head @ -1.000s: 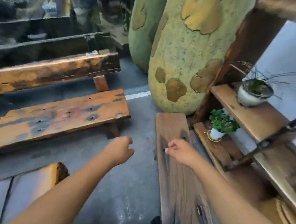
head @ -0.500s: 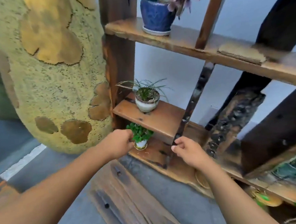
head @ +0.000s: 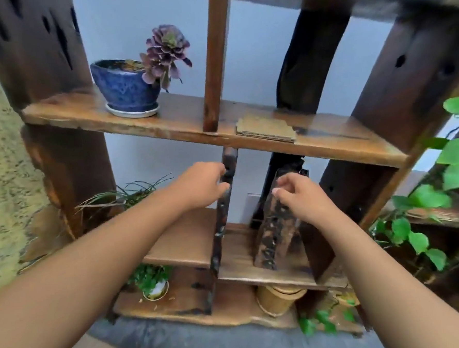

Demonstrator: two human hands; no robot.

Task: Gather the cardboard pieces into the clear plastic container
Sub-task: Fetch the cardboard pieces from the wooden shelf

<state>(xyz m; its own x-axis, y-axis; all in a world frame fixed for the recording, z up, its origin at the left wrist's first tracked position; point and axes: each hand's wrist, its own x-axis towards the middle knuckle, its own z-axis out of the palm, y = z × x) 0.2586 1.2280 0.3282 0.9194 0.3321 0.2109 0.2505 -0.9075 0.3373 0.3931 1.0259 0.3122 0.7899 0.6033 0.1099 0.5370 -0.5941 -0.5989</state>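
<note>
In front of the wooden shelf unit [head: 328, 143], both my hands are raised and empty. A second ago I faced benches and a floor plank; my view has since swung right and up, and the shelf now fills it. That brings the task's thing into sight: a flat stack of cardboard pieces [head: 265, 130] lies on the upper board, just right of the thin upright post [head: 215, 67] and well right of the blue pot [head: 125, 86]. My left hand [head: 201, 185] has a loosely curled grip holding nothing, near the dark post below that board. My right hand [head: 301, 196] has fingers half bent, also holding nothing, below the cardboard. No clear plastic container is in view. I judge the search done; reaching up comes next.
</note>
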